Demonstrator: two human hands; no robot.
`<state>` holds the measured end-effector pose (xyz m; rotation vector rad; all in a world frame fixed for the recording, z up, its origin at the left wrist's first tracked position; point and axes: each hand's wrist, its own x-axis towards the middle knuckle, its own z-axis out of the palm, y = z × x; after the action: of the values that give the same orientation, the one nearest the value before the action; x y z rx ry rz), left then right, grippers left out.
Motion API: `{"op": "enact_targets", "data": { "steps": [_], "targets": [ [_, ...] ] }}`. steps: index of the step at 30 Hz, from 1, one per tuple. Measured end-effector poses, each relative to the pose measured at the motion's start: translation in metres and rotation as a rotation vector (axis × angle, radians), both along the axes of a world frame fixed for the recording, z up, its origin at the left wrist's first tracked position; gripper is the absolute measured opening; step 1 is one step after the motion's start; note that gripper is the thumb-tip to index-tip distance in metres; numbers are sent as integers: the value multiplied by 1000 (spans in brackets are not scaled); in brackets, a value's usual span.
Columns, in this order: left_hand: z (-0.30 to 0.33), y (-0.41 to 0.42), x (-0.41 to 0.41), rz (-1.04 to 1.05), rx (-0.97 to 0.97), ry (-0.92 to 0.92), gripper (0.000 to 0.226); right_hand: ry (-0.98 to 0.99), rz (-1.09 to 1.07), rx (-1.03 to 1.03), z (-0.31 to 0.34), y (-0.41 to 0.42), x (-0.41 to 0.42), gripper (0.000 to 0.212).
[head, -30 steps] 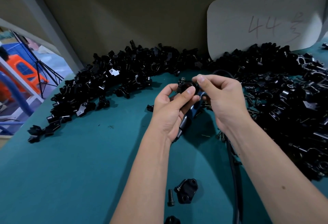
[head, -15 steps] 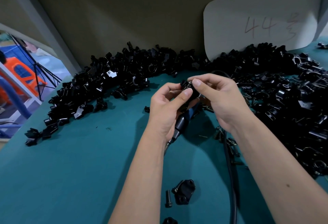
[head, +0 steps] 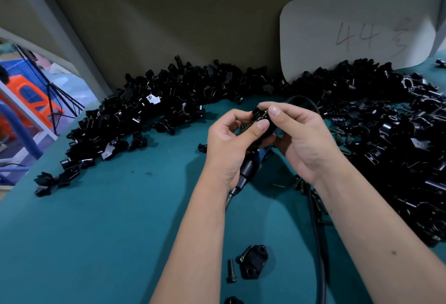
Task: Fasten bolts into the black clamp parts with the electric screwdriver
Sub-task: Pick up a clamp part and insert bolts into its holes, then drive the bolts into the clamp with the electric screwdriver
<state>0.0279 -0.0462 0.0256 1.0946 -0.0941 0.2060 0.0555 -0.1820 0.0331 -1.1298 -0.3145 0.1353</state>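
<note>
Both hands hold one black clamp part (head: pixel 261 120) above the bench (head: pixel 120 219): left hand (head: pixel 231 144) pinching it, right hand (head: pixel 301 139) pinching from above. The electric screwdriver (head: pixel 248 171) lies beneath. Best practice: start the bolt straight by finger before driving.

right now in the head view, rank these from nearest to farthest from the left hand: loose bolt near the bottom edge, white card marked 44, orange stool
1. Loose bolt: on the green mat, below the left hand, beside a lone black clamp part.
2. Orange stool: off the table, far left.
3. White card marked 44: against the back wall, upper right.

The stool and the card are nearly too close to call.
</note>
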Motion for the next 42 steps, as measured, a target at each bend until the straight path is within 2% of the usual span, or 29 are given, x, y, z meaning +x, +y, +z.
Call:
{"op": "enact_targets", "data": {
  "steps": [6,12,15,17,19,20,22,28,29,32,33,36,38,39,42],
  "targets": [
    [-6,-4,4,69,71,-45,28,14,-163,8,1,10,0,11],
    [-11,-2,8,211,388,-52,22,49,-309,-4,-4,19,-2,37],
    [-12,-1,9,247,471,-50,22,45,-334,-67,-4,17,-2,34],
    [-11,-2,9,235,393,-57,19,19,-304,-122,-4,11,1,26],
    [-7,-4,8,189,157,-20,15,-5,-210,-121,-1,5,4,9],
    [-5,-4,7,164,50,8,12,-17,-157,-115,-1,3,5,7],
    [-1,-4,6,144,-63,47,8,-80,-109,-150,-1,0,6,17],
    [1,-6,6,107,-61,112,11,-273,-344,-326,-5,8,4,30],
    [1,-8,6,113,-65,115,16,-317,-383,-372,-6,12,3,31],
    [2,-14,7,160,40,187,52,-421,-411,-459,-6,20,0,30],
    [2,-14,7,173,75,219,55,-440,-408,-467,-5,21,-1,30],
    [3,-8,10,200,108,236,28,-417,-349,-466,1,17,-2,31],
    [5,-1,12,148,31,276,30,-333,-331,-475,5,14,-2,28],
    [7,4,12,89,-64,307,34,-295,-404,-522,5,12,0,27],
    [9,19,8,-90,-330,369,36,-164,-690,-890,-2,11,0,40]
  ]
}}
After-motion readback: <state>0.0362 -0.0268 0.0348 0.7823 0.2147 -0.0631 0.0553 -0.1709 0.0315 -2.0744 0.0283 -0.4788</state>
